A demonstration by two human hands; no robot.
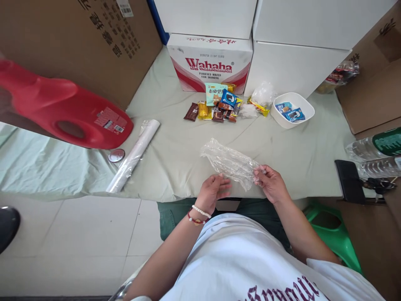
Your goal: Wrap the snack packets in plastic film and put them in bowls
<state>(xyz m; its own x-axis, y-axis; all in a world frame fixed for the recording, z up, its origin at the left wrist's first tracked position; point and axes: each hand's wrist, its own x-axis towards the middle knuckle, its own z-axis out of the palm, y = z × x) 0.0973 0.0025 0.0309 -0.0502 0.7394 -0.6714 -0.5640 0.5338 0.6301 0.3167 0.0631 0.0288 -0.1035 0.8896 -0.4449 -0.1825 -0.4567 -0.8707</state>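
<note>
The right hand (pixel 271 184) pinches the right end of a clear bag (pixel 230 161) between its thumb and fingertips (pixel 258 170). The left hand (pixel 214 190) is half curled, with its fingers at the bag's near edge. It touches the film, but whether it actually grips cannot be told. The bag is crumpled and stretches up and to the left from the hands, over the near edge of a pale green cloth (pixel 175 142).

A white roll (pixel 133 156) lies slantwise on the cloth, well to the left. A small metal lid (pixel 116 155) sits just beside it, and a red jug (pixel 69 113) lies on its side above that.

A heap of snacks (pixel 219 108) lies beyond the bag, against a Wahaha box (pixel 210 62). To its right is a white bowl (pixel 293 109) with blue packets (pixel 290 110) in it.

At the far right a black phone (pixel 349 180) lies next to clear bottles (pixel 372 156). A green stool (pixel 335 234) shows beneath the right forearm.
</note>
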